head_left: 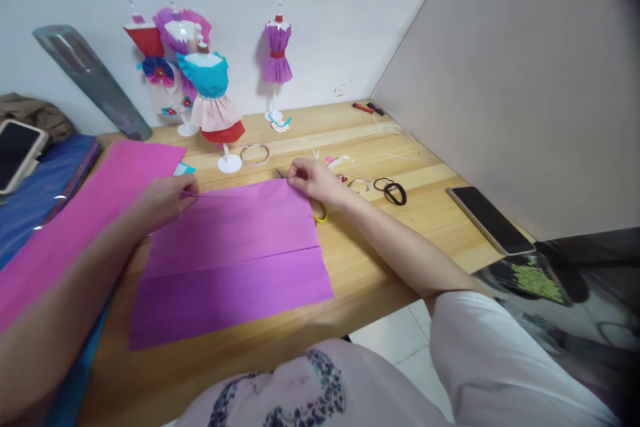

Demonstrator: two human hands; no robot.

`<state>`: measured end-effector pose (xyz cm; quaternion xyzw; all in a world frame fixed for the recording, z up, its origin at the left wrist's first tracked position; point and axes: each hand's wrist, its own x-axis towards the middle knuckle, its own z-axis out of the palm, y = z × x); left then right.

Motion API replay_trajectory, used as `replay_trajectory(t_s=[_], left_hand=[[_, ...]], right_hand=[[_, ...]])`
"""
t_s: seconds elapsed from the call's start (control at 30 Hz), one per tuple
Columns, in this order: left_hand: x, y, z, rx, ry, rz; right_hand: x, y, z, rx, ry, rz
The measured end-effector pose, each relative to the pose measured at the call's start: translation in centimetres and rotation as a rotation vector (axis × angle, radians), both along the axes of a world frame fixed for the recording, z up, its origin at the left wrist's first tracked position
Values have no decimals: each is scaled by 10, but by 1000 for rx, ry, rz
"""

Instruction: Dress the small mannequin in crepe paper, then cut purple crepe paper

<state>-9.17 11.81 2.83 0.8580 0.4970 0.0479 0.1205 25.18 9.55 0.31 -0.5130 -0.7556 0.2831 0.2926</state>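
A purple sheet (235,233), which looks like crepe paper or thin fabric, lies on the wooden table with a crease running across it. My left hand (167,201) pinches its far left corner, slightly raised. At the far right corner, my right hand (314,180) grips the edge between thumb and fingers. Scissors with a yellow handle (321,213) lie under my right wrist; a blade tip shows beyond the fingers. A pink sheet (145,163) stretches along the left, partly behind my left arm.
Small dress forms in doll dresses (210,80) stand against the wall. A tape roll (255,154), black hair ties (395,192) and a phone (490,219) lie on the table. A second phone (20,153) rests on a blue package (47,173). A wall panel (525,93) borders the right.
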Motion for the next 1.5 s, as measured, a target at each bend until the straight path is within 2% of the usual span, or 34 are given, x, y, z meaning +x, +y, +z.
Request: replay_trajectory(t_s=[0.1,0.2,0.43,0.73,0.9,1.07,1.2,1.5], left_hand=[[0,-8,20,44,54,80],[-3,-10,36,20,27,93],[-21,-8,51,-11,-37,90],[-19,-17,58,-17,-65,144],[-21,-14,61,-59,-173,180],[-26,-8,55,-167,-345,163],[-26,-6,50,-282,-457,213],[-28,-6,48,-324,-444,248]], right_hand=[[2,-2,0,-62,289,-22],[2,-6,2,-129,426,-36],[1,-10,12,-179,589,-99],[2,-9,15,-146,660,-139],[5,-2,12,-118,662,-170],[6,1,10,-132,676,-187],[10,1,8,-160,715,-205],[11,4,5,-189,707,-248]])
